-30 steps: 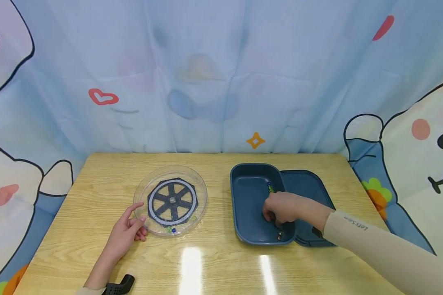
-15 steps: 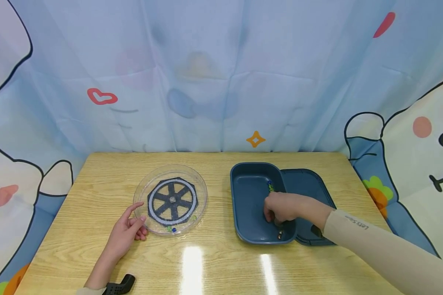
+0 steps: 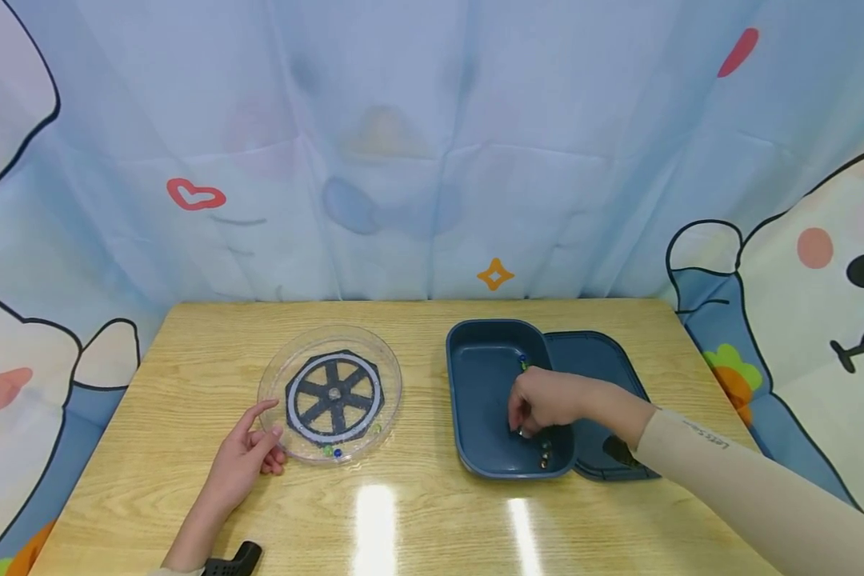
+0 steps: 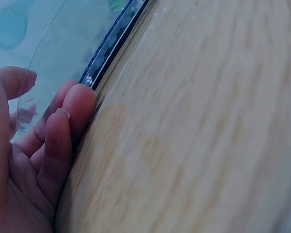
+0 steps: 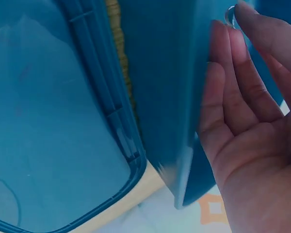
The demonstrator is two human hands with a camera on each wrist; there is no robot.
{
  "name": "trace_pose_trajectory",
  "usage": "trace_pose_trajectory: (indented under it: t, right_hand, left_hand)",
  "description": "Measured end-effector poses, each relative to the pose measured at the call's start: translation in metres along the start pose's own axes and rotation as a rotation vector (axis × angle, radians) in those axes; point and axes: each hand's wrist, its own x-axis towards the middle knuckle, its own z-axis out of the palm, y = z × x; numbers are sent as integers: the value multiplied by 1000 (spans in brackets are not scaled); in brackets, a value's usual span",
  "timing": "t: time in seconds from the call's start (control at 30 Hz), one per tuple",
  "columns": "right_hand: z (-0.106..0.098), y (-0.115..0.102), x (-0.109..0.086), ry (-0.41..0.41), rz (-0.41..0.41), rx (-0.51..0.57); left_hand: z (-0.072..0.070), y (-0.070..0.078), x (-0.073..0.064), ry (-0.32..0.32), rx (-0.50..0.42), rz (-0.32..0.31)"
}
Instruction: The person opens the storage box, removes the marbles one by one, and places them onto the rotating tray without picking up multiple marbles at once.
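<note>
In the head view my left hand (image 3: 241, 462) holds the near left rim of a clear round dish (image 3: 274, 360). Its index finger reaches over the rim, and the other fingers bend against the side. A dark six-spoked wheel shape (image 3: 334, 394) shows at the dish's middle; a green marble (image 3: 327, 451), a blue marble (image 3: 338, 454) and a yellowish marble (image 3: 378, 428) lie nearby. My right hand (image 3: 543, 398) is inside a dark blue box (image 3: 452, 400), pinching a clear glass marble (image 5: 230, 16) between thumb and fingertips. Other marbles line the box's right side, partly hidden by the hand.
The box's flat blue lid (image 3: 605, 360) lies on the wooden table (image 3: 425, 520), just right of the box and partly under the right forearm. A printed curtain (image 3: 403, 160) hangs behind the table's back edge.
My right hand has shifted slightly left and up in the box, and a shiny marble now shows at its fingertips. The left hand stays at the dish rim.
</note>
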Motion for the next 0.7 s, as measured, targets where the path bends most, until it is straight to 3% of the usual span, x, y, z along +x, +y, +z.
trace_pose_trajectory:
  t: [0.17, 0.47, 0.7]
  right_hand:
    - [-8, -3, 0, 35, -50, -27]
    - [-21, -17, 0, 100, -118, 47]
    - [-27, -37, 13, 191, -199, 47]
  left_hand:
    - [0, 2, -1, 4, -3, -6]
    - [0, 3, -2, 0, -11, -28]
    - [1, 3, -2, 0, -12, -23]
